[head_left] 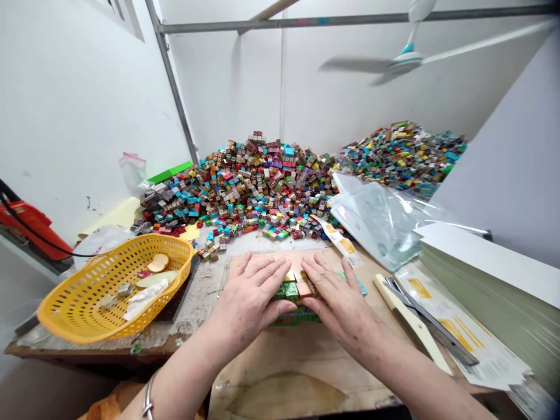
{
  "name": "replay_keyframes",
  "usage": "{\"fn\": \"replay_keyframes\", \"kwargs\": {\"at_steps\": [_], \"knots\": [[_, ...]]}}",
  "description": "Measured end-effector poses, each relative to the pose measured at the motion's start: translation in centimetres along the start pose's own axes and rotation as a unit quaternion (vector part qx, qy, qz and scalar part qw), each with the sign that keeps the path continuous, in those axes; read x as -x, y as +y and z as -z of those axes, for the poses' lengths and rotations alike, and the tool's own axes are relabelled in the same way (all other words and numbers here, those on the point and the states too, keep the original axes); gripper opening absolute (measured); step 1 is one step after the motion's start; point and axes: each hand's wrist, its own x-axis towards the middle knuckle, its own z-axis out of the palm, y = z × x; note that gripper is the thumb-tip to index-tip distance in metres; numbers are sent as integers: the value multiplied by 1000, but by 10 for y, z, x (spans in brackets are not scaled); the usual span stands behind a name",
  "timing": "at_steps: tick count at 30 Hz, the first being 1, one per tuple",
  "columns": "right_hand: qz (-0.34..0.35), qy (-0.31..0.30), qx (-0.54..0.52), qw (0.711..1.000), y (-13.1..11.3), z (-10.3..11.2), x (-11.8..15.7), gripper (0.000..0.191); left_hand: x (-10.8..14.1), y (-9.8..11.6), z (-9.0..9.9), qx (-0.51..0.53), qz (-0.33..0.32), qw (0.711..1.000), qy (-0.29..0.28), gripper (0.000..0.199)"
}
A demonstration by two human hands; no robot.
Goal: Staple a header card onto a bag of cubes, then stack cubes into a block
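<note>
Both my hands lie palm down over a small group of coloured blocks (289,289) on the wooden board in front of me. My left hand (258,291) rests on the left side of the group, fingers stretched out. On the right side, my right hand (329,289) lies with its fingers extended too. Between the hands, green, yellow and pinkish block tops show; the rest is covered by my palms. A green printed edge (297,318) is visible below the blocks, though I cannot tell what it belongs to.
A large heap of small printed blocks (262,181) lies behind, with another heap (402,151) at the back right. A yellow basket (56,303) stands left. Clear plastic bags (380,216), scissors (433,326), a cream-handled tool (413,324) and printed sheets (490,350) lie right.
</note>
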Motion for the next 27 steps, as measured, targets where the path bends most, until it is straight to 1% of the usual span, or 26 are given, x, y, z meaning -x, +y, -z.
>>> {"fn": "replay_keyframes", "kwargs": {"at_steps": [2,5,8,10,13,15,18,20,22,24,26,27], "knots": [[0,-1,-18,1000,0,0,-2,47,-5,2,2,2,10,1000,-13,57],[4,13,-37,999,0,1,-4,44,-10,3,1,7,15,999,-33,48],[17,28,-27,999,-2,3,-6,39,-11,3,-4,8,11,1000,-18,38],[30,33,-8,999,-3,3,-7,36,-11,3,-7,4,2,1000,-3,36],[54,48,37,997,-4,-1,-6,35,-10,4,-8,-7,-6,1000,0,36],[64,69,71,993,-4,-6,-4,37,-10,5,-9,-15,-6,1000,-2,38],[60,91,117,987,-5,-13,-1,44,-10,5,-9,-22,-4,1000,-8,44],[58,85,135,986,-7,-15,2,52,-11,6,-8,-21,-3,1000,-12,45],[55,68,138,987,-8,-13,5,59,-12,6,-4,-18,-2,1000,-9,49],[44,52,124,990,-5,-4,5,62,-11,6,2,-18,2,1000,14,54],[31,42,99,994,4,9,0,58,-3,2,8,-17,15,998,62,55],[22,37,84,996,12,16,-6,54,5,-2,10,-15,30,995,91,53]]}}
